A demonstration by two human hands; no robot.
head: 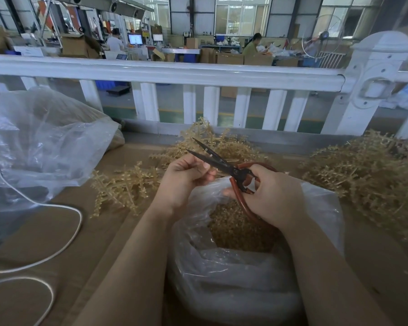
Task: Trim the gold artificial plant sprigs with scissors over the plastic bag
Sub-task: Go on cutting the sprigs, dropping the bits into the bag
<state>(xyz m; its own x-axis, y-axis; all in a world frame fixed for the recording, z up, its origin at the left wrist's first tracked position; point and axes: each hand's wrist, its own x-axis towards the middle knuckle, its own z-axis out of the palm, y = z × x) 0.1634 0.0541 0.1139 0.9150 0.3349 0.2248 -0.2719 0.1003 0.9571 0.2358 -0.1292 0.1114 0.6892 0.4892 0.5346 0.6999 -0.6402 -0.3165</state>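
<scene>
My right hand (pixel 273 196) grips the red-handled scissors (pixel 212 158), whose dark blades stand apart and point up and left. My left hand (pixel 186 175) is curled just left of the blades, its fingers pinched together on the stem of a gold sprig (pixel 203 132) that rises behind it; the grip itself is mostly hidden. Both hands are above the open clear plastic bag (pixel 245 267), which holds a heap of gold trimmings (pixel 236 222).
Loose gold sprigs lie in a pile on the left (pixel 125 187) and a larger pile on the right (pixel 368 175) of the brown table. A big crumpled plastic bag (pixel 45 137) and a white cord (pixel 64 231) are at the left. A white railing (pixel 174 71) runs behind.
</scene>
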